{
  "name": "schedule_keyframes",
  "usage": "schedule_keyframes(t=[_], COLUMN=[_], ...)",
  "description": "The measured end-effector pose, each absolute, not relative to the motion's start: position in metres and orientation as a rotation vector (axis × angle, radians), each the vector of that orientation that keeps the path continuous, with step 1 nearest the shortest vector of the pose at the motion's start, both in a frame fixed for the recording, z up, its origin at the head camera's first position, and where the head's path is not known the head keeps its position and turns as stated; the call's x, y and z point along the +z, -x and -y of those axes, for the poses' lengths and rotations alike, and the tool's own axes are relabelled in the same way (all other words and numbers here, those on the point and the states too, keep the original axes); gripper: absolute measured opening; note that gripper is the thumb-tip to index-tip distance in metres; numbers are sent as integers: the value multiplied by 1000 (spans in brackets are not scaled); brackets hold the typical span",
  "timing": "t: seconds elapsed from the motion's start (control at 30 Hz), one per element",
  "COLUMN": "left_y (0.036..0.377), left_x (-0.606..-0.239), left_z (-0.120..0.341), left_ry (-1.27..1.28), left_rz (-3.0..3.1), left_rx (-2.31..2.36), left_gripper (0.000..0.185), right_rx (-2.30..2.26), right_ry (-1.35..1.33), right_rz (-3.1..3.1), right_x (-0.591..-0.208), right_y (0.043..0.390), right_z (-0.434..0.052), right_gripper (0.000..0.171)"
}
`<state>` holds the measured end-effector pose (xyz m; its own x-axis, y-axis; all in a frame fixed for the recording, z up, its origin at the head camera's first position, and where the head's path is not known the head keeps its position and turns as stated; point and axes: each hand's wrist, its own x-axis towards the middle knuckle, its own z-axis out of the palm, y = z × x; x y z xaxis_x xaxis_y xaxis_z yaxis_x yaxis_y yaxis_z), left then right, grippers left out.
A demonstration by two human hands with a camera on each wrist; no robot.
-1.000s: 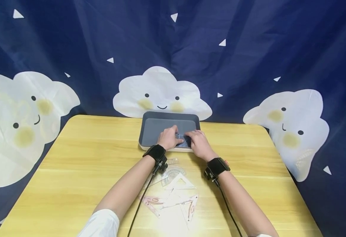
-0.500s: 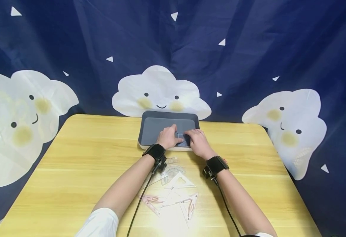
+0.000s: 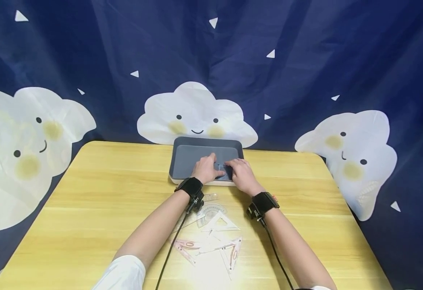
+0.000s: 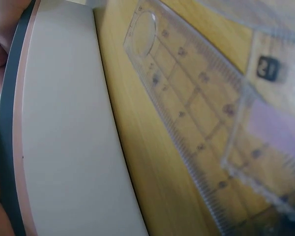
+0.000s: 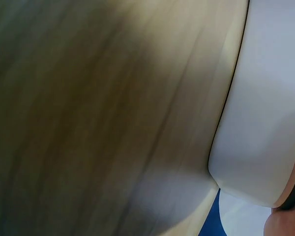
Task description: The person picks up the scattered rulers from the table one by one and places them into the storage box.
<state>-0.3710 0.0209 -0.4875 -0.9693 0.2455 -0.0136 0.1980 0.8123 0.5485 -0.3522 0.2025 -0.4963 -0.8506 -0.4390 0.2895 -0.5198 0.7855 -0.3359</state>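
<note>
Nothing shifted — both hands' grips still pinch a flat clear piece in the smooth grey tray.

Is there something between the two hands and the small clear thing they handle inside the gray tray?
Nothing visible. The left hand and right hand both touch the clear thing, low in the gray tray.
</note>
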Motion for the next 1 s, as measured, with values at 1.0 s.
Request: schedule_keyframes(t=[1.0], left_y=[373], left_x=[-490], left_z=[-19], left_ry=[-414], left_rz=[-2900], left_rx=[794], left_gripper=[50], right_rx=[629], right_ry=[-734], right_rz=[2795], right_x=[-495], right_y=[352], right_z=[-200], right_gripper=[41])
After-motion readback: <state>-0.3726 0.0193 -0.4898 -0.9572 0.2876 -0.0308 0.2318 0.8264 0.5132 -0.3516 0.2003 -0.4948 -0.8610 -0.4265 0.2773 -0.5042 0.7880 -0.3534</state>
